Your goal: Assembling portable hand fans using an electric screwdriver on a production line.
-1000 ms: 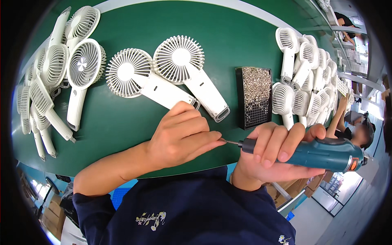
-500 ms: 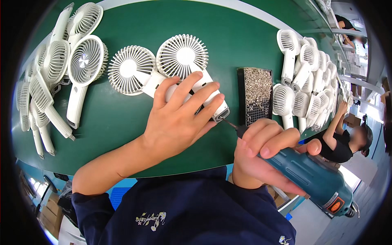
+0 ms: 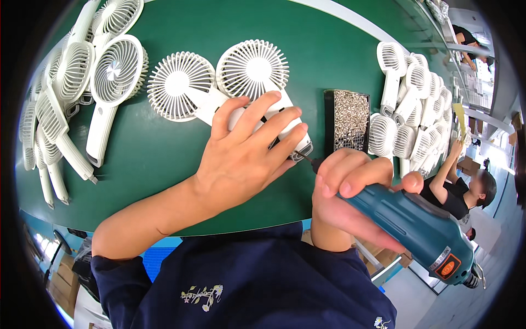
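Two white handheld fans lie side by side on the green table, a left fan (image 3: pixel 176 83) and a right fan (image 3: pixel 255 68), their round slatted cages pointing away from me. Over their handles my left hand (image 3: pixel 241 151) is spread, with fingers bent round the right fan's handle and pressing it down. My right hand (image 3: pixel 348 183) is wrapped round a teal electric screwdriver (image 3: pixel 408 222). The screwdriver's thin dark bit meets the near end of the right fan's handle; any screw at its tip is too small to see.
A black tray (image 3: pixel 329 123) of small metal screws (image 3: pixel 352 112) stands right of the fans. More white fans are heaped at the left (image 3: pixel 71 71) and far right (image 3: pixel 419 82). Beyond the right edge, a person in black (image 3: pixel 452 192) reaches toward the table.
Both hands stay on the fan and screwdriver, with the bit still at the handle's end. The view has shifted slightly. The person at the right now has a yellow piece near their hand.
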### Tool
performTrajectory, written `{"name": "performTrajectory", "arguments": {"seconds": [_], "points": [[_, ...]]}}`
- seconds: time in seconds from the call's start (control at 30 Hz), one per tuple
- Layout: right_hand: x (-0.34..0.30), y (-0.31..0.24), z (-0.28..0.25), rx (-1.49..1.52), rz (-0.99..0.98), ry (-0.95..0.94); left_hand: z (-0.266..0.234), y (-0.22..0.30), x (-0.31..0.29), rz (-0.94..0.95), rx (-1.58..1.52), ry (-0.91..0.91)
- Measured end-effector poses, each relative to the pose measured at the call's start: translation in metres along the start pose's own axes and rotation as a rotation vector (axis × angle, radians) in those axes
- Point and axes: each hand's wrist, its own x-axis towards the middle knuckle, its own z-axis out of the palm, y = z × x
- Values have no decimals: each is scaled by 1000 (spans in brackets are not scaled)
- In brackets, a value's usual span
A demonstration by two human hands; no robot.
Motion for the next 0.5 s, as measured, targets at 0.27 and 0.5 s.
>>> {"name": "performTrajectory", "arguments": {"seconds": [0.27, 0.5], "points": [[1, 4, 5, -65, -32, -20, 2, 0, -1, -6, -18, 23], [0, -1, 3, -7, -56, -12, 0, 1, 2, 0, -23, 11]]}}
